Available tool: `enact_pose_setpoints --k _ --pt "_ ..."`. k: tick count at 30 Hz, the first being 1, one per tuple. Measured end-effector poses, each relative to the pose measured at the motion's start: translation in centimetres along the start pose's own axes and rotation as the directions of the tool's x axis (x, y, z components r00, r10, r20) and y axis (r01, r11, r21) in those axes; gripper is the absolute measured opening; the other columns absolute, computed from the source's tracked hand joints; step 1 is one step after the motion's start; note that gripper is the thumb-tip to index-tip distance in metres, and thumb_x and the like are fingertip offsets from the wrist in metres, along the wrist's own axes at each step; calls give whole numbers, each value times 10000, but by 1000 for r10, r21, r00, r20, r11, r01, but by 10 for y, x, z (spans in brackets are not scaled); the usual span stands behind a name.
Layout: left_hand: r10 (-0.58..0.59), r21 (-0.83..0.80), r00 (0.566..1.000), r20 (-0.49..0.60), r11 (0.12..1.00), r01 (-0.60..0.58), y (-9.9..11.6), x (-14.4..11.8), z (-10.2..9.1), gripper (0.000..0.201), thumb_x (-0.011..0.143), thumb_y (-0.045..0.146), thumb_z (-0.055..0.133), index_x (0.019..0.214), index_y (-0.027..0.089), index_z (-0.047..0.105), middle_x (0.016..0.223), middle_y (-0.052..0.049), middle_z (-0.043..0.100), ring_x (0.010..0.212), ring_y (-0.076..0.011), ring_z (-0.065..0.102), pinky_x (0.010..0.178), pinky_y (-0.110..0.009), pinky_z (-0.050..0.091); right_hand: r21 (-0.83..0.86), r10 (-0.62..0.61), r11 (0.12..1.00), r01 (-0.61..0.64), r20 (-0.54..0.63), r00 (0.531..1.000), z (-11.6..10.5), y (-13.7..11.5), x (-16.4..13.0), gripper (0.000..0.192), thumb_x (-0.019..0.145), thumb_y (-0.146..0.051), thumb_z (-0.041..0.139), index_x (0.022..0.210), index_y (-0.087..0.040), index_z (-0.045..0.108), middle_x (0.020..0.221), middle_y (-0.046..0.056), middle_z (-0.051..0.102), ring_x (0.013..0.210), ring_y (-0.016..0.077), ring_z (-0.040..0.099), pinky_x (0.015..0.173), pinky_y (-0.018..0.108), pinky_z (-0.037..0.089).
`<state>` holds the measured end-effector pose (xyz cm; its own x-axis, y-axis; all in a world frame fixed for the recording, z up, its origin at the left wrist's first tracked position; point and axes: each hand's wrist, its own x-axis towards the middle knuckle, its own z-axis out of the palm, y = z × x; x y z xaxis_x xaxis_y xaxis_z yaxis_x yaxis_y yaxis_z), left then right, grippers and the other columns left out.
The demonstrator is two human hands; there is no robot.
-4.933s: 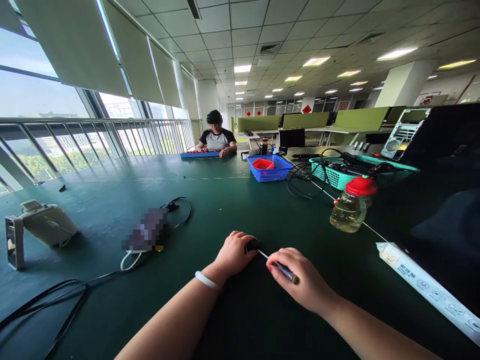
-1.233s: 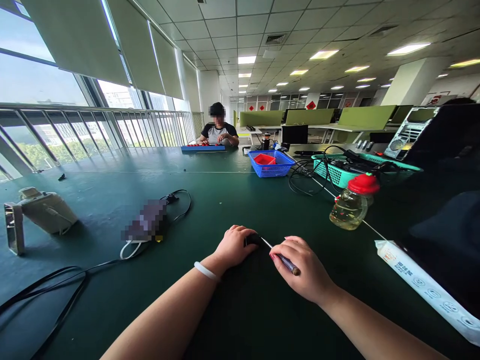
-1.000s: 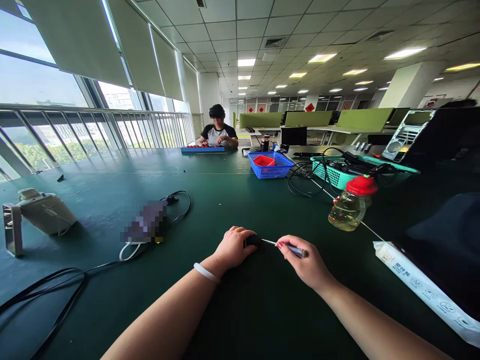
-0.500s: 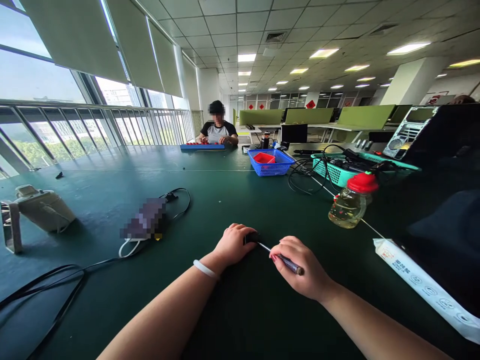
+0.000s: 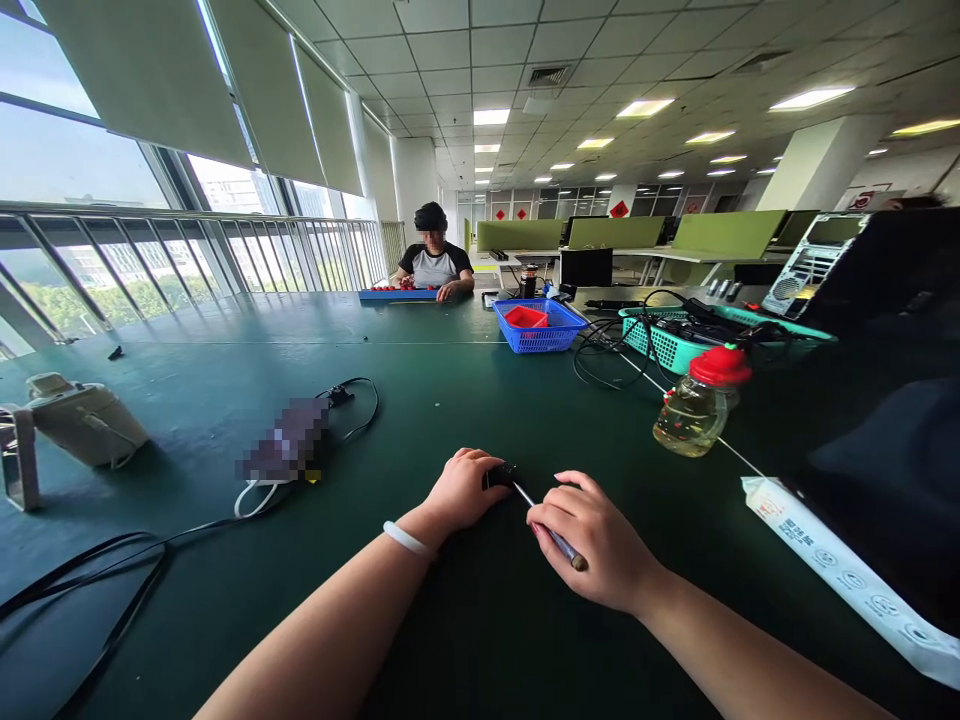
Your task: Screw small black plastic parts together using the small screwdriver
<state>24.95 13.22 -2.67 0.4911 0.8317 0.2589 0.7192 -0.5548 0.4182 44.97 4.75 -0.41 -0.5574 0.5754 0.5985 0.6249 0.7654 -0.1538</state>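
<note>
My left hand (image 5: pixel 465 487) rests on the dark green table (image 5: pixel 420 400), its fingers closed round a small black object (image 5: pixel 502 476). Most of that object is covered by the hand, so its kind cannot be made out. In my right hand (image 5: pixel 592 540) is a screwdriver (image 5: pixel 562 546) with a dark handle and a thin metal shaft. The shaft slants up and left, and its tip meets the black object beside my left thumb. My right index finger is raised off the handle.
Left of my hands lie a blurred-out phone-like thing (image 5: pixel 289 440) and a black cable (image 5: pixel 150 540). On the right stand a red-capped bottle (image 5: pixel 694 415), a long white packet (image 5: pixel 840 570) and a teal basket (image 5: pixel 664 345). Farther back are a blue basket (image 5: pixel 540 340) and a seated person (image 5: pixel 435 262).
My right hand has shifted slightly left, and the screwdriver has become steeper with its tip on the black object. The left hand stays put. The seated person's hand has moved down to the table.
</note>
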Motion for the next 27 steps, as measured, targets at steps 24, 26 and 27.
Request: enact_pose_setpoints --k 24,26,27 --pt "-27 -5 999 16 1000 28 0 0 -1 317 786 340 701 1079 221 702 1068 -55 720 1047 -257 600 966 -401 470 276 308 921 -276 -81 948 4 16 -2 162 923 -201 495 816 -226 614 760 13 649 741 174 611 730 313 474" --pt "-30 -4 999 20 1000 30 1 0 -1 315 782 341 706 1074 226 702 1054 -52 721 1051 -258 602 962 -399 473 339 356 886 -317 -60 933 5 18 -2 168 931 -233 495 821 -227 622 779 17 653 735 171 617 707 300 476" --pt "-35 -5 999 21 999 35 1 0 -1 321 781 341 708 1080 227 701 1060 -52 721 1062 -260 600 966 -400 472 372 375 867 -332 -49 926 5 19 -2 170 933 -249 496 826 -226 627 787 18 655 734 169 618 701 294 476"
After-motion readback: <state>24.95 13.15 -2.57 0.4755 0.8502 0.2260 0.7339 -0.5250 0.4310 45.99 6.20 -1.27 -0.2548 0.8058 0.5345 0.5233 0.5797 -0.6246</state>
